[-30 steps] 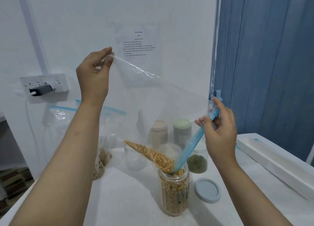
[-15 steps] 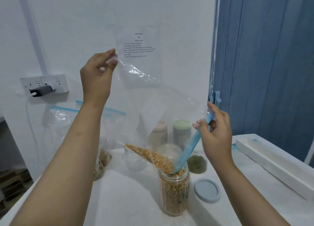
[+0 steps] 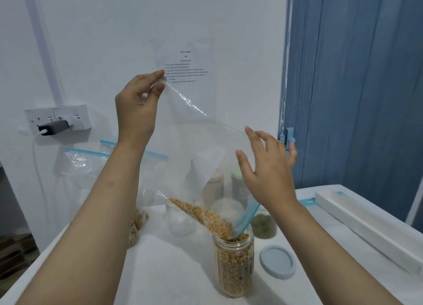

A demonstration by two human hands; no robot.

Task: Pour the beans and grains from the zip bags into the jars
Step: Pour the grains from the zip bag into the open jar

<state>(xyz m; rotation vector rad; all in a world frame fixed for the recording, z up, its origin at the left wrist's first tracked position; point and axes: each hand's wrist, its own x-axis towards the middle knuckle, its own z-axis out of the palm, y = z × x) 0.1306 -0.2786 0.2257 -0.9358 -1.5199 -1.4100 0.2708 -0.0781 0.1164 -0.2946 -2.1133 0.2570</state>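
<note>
At 5 o'clock from your left hand [image 3: 137, 107], pinching the zip bag [image 3: 206, 149] corner, stands the jar [image 3: 233, 261]; your right hand [image 3: 267, 167] is spread beside the bag at 3 o'clock.

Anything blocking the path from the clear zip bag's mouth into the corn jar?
Nothing visible: the clear zip bag's blue zip edge sits in the open mouth of the clear plastic jar; the grey round lid lies beside it.

Glossy clear plastic zip bag [image 3: 206, 144]; clear plastic jar [image 3: 234, 265]; matt grey lid [image 3: 277, 261].
</note>
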